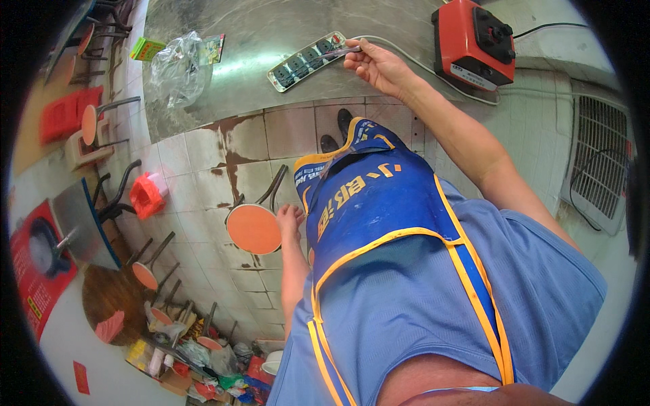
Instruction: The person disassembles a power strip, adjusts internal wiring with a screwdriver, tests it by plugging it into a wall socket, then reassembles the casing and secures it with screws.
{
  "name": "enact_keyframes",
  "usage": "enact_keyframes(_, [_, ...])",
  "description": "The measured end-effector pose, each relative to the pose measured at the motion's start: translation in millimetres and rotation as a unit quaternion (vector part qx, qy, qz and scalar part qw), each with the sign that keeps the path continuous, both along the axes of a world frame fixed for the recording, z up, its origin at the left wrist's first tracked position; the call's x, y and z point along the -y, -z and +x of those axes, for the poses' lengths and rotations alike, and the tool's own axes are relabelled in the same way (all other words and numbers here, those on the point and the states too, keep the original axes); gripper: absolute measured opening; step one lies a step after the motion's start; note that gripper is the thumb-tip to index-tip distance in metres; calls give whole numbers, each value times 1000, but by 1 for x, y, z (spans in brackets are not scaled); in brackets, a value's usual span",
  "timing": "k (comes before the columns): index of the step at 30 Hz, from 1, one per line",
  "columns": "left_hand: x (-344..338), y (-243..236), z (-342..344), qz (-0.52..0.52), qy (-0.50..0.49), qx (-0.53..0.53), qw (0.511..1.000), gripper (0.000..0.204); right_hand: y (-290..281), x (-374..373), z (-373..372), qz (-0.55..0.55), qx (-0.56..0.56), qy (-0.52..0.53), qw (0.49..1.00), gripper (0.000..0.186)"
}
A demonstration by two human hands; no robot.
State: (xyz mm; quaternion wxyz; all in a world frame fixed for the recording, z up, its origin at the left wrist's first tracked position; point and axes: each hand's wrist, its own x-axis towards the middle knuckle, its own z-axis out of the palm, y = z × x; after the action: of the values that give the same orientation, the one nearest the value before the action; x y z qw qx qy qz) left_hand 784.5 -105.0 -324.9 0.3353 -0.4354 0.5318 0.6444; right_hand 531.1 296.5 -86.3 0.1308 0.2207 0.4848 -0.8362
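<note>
on the counter, right hand (379, 64) pinches power strip (308, 59).

A red machine (472, 42) with a black cable sits at the far right of the steel tabletop (223, 88). A crumpled clear plastic bag (175, 64) lies at its left, beside a small green box (147, 48). Round orange stools (254, 228) stand on the tiled floor (196, 203).

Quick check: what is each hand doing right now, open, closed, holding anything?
Left hand: hangs open by the orange stool, holding nothing.
Right hand: fingers closed on the end of the power strip on the steel counter.
</note>
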Motion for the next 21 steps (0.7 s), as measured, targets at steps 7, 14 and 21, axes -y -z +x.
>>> enact_keyframes(7, [-1, -2, -2, -11, 25, 16, 999, 46, 8, -8, -4, -22, -1, 4, 1000, 34])
enact_keyframes(14, [-3, -5, -12, -12, 37, 22, 999, 44, 12, -10, -5, -19, -4, 2, 1000, 34])
enact_keyframes(21, [-8, -5, -11, -12, 19, 23, 999, 46, 7, -15, -1, 7, -15, -9, 1000, 38])
